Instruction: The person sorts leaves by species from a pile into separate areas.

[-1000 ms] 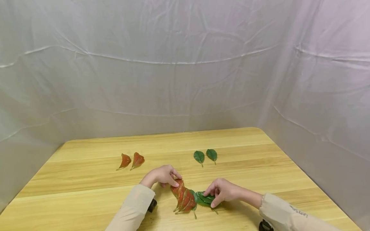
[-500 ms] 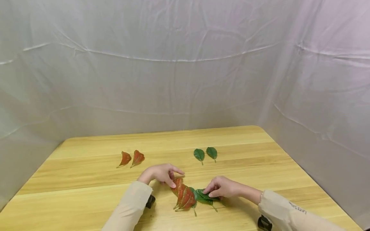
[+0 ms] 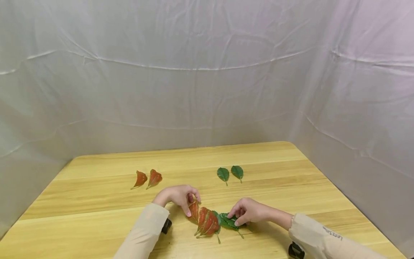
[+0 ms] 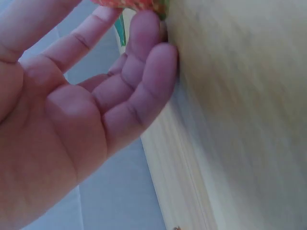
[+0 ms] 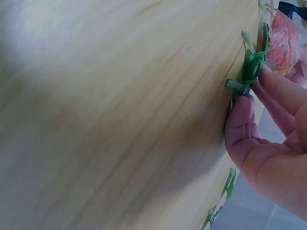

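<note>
My left hand (image 3: 181, 196) pinches a red leaf (image 3: 194, 211) between thumb and forefinger, at the left side of an overlapping red leaf pile (image 3: 208, 222). Only the edge of a red leaf (image 4: 139, 4) shows at the top of the left wrist view, above the curled fingers. On the right, thumb and forefinger of my right hand (image 3: 250, 211) pinch a green leaf at the fanned green leaf pile (image 3: 224, 219). The right wrist view shows green leaves (image 5: 252, 67) at those fingertips, partly hidden. The two piles overlap where they meet.
Two separate red leaves (image 3: 155, 178) lie farther back on the left of the wooden table (image 3: 97, 201). Two separate green leaves (image 3: 222, 174) lie at the back, right of centre. Grey cloth (image 3: 194, 100) hangs behind and beside the table.
My left fingers have drawn a red leaf leftward, apart from the pile's upper edge. My right thumb lifted inward over the green leaves and now sits slightly lower; that hand otherwise stays in place.
</note>
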`<state>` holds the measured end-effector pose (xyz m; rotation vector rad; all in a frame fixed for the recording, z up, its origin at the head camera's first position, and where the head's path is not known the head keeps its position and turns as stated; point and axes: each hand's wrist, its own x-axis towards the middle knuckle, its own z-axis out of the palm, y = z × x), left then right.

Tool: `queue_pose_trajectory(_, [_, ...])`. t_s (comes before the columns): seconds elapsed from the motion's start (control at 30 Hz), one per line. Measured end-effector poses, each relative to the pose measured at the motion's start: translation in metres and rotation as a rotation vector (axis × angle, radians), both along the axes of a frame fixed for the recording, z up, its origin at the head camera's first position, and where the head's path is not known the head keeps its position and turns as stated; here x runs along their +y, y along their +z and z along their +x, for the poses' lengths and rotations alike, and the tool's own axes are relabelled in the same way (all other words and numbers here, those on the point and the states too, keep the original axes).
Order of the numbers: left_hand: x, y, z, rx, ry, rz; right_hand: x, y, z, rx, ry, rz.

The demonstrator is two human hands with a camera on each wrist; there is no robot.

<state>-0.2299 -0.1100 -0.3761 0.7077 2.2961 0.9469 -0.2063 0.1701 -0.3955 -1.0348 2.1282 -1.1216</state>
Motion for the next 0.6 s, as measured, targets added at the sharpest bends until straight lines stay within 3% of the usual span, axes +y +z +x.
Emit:
queue_pose_trajectory(0.13, [-0.004, -0.002, -0.002, -0.041, 0.003, 0.021, 0.000, 0.000, 0.000, -0.009, -0.001, -0.005])
queue_pose_trajectory(0.37, [-0.011, -0.004, -0.006, -0.009, -0.059, 0.020, 0.000, -0.001, 0.000, -0.014, -0.001, -0.003])
queue_pose_trajectory(0.6, [-0.023, -0.009, -0.013, -0.097, -0.144, 0.173, 0.000, 0.000, 0.001, -0.027, -0.011, -0.004])
